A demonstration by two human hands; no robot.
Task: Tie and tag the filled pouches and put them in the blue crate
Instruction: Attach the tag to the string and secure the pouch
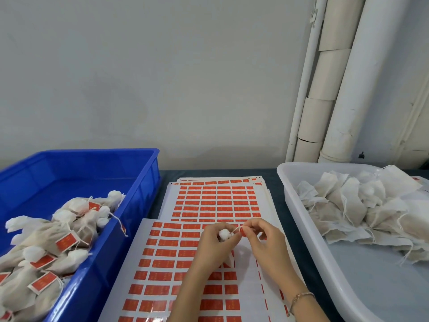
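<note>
Pouch [224, 234] was gripped by its bunched neck in the L hand [212, 248], over the sticker sheets [216, 201] at table centre. R hand [267, 244] pinched a red tag [243, 231] at the end of the string [235, 229], just beside it. On the left, the blue crate [148, 180] held tagged pouches [46, 240] in a pile. White tub [286, 182] on the right held untied pouches [348, 205].
</note>
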